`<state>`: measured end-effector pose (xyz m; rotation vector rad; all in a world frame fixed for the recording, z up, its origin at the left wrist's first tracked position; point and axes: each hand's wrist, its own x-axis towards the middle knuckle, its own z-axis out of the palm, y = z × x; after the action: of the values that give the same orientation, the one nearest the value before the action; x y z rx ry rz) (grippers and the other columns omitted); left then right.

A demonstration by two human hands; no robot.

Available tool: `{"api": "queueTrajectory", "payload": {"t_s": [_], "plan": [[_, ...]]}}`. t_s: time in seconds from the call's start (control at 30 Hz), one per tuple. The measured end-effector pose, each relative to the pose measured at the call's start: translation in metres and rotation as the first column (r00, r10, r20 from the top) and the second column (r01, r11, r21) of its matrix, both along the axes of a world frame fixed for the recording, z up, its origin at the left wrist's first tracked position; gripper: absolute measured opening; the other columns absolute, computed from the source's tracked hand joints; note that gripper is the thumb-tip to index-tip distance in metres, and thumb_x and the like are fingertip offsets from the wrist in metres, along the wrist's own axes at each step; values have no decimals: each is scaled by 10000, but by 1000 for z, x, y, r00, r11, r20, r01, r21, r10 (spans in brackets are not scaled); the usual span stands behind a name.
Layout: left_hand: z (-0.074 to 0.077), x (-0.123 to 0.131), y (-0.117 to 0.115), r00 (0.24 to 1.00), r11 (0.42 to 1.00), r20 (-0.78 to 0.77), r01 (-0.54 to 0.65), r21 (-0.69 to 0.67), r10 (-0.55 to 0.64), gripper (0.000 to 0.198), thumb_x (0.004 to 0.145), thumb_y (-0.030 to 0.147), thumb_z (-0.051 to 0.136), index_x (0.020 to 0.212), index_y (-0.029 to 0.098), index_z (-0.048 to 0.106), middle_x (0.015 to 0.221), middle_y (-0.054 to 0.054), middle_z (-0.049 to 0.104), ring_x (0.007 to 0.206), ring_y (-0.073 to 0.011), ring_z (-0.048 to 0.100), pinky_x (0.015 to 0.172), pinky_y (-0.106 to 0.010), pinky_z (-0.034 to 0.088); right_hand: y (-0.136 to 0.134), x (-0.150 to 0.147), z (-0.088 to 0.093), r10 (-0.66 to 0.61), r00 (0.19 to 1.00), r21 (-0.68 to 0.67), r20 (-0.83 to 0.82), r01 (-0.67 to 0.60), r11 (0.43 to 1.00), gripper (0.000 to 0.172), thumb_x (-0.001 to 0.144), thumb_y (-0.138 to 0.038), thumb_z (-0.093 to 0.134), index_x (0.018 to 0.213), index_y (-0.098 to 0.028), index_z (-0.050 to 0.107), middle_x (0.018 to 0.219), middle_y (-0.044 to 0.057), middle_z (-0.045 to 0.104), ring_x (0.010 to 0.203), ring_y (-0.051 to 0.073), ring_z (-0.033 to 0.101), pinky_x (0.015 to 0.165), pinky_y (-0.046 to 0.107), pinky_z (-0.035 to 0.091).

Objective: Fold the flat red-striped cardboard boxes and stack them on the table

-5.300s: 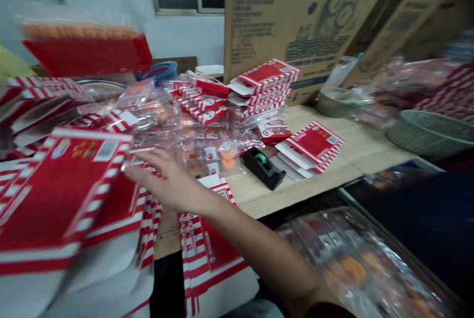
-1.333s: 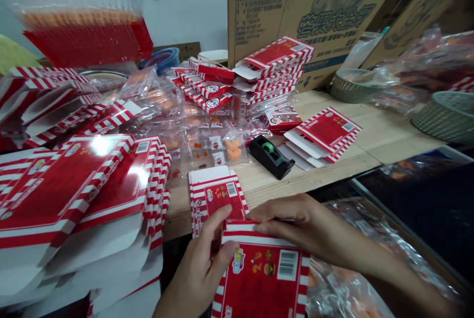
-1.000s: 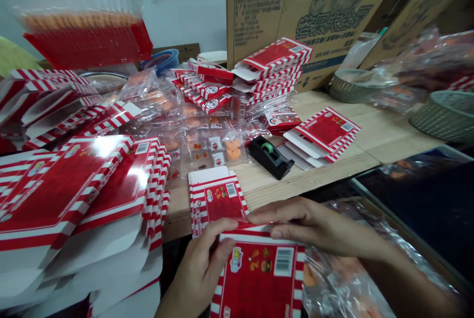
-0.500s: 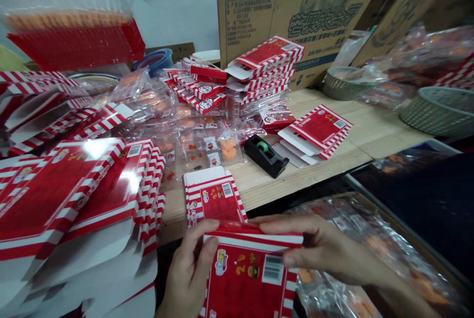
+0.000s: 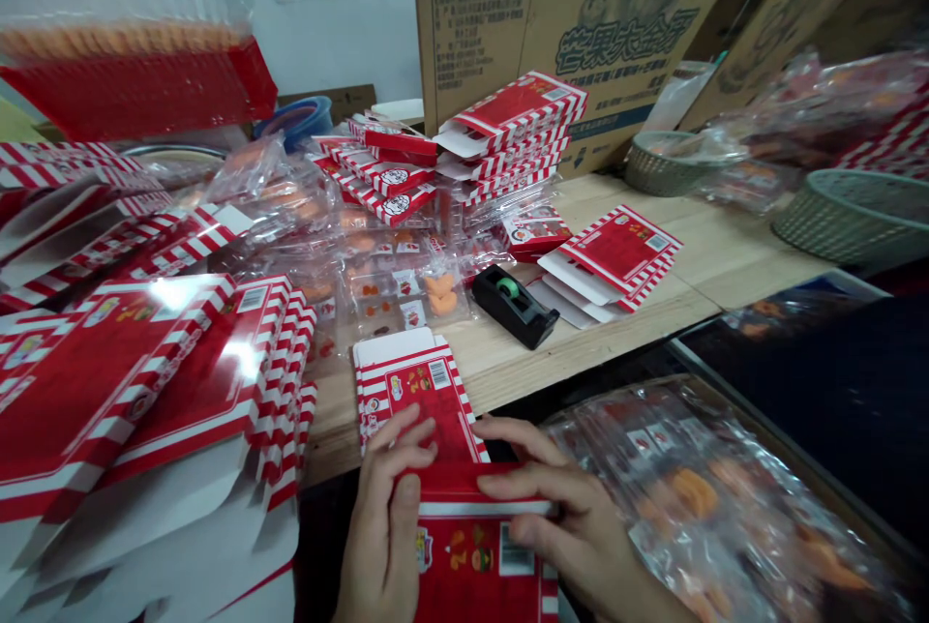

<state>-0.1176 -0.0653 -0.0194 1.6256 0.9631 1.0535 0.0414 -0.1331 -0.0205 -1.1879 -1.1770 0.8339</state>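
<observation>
A red cardboard box with white stripes [image 5: 471, 594] is held low in front of me, its barcode face toward me. My left hand [image 5: 384, 526] grips its left edge, thumb up along the side and fingers reaching past the top. My right hand [image 5: 566, 517] is closed on the upper right corner, thumb on the face beside the barcode and fingers across the red top edge. Just beyond, another red striped box [image 5: 406, 381] lies flat at the table edge. Past it stands a black tape dispenser [image 5: 514, 306] with a green roll.
Stacked striped boxes [image 5: 181, 371] with white flaps fill the left. Clear snack packets [image 5: 392, 289] lie mid-table. A carton of bagged snacks [image 5: 697, 488] is below right. Green baskets [image 5: 856, 217] stand at the right, a large brown carton [image 5: 494, 14] behind.
The box has moved slightly down and left. My right hand's fingers have shifted left along its top edge, and my left fingers now extend further over the top. The view has turned slightly.
</observation>
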Motion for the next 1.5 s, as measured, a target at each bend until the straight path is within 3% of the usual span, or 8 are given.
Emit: {"api": "queueTrajectory", "payload": {"t_s": [0.17,0.37,0.6,1.03,1.17,1.3,1.4,1.5], "plan": [[-6,-8,8,981,969,27,193,-152,-192,162,876,349,528,771,240,586,1156,-38,615,1029,-189,605,876,-294,457,9,-12,-9,-364,884,-152,-294,332,931,513,894,-442,480,461,-192,594,785,24,655,797,157,643,774,288,506],[-11,-15,17,996,944,73,75,-321,-54,195,810,430,597,795,238,565,1036,-29,687,936,-192,626,832,-289,476,51,70,-22,-622,782,-163,-38,609,776,431,852,-506,486,548,-202,483,706,13,585,776,175,574,785,326,471],[0,-23,26,996,955,44,-67,-288,83,259,780,468,605,756,220,534,979,-42,698,936,-230,635,854,-343,486,96,178,-31,-333,934,-515,126,349,783,143,878,-239,580,803,-120,603,732,-21,610,589,88,570,569,244,493],[10,-13,30,996,952,82,43,-302,-19,180,811,406,607,783,238,547,969,-5,704,819,-166,657,654,-213,533,65,166,-77,-314,913,-493,259,405,770,176,910,-295,527,918,-133,595,842,8,621,679,110,595,621,272,510],[13,-15,35,984,979,-12,177,-105,-179,52,851,281,566,811,249,574,947,5,698,845,-143,650,738,-192,508,64,150,-43,-191,930,-475,313,327,817,224,891,-284,526,741,-132,593,576,-54,510,439,64,433,453,205,376],[23,-8,36,967,972,-99,235,-17,-235,59,852,220,548,853,265,585,897,16,666,846,-140,629,766,-196,494,52,113,41,96,946,-420,308,45,906,210,836,-344,574,846,-164,682,609,-33,557,534,91,490,495,197,370],[31,0,35,948,953,-102,299,-44,-303,73,868,225,517,861,264,580,866,9,648,791,-146,622,692,-197,505,44,83,104,510,682,-362,525,-363,858,318,904,-285,483,1194,-236,603,703,-12,644,567,106,538,521,192,392],[37,5,33,932,938,-110,345,-17,-345,78,857,212,528,842,262,586,778,18,631,698,-140,607,618,-185,496,44,61,133,603,429,-396,673,-479,783,571,890,-224,494,1433,-219,315,734,19,695,543,130,553,482,203,373]]}}
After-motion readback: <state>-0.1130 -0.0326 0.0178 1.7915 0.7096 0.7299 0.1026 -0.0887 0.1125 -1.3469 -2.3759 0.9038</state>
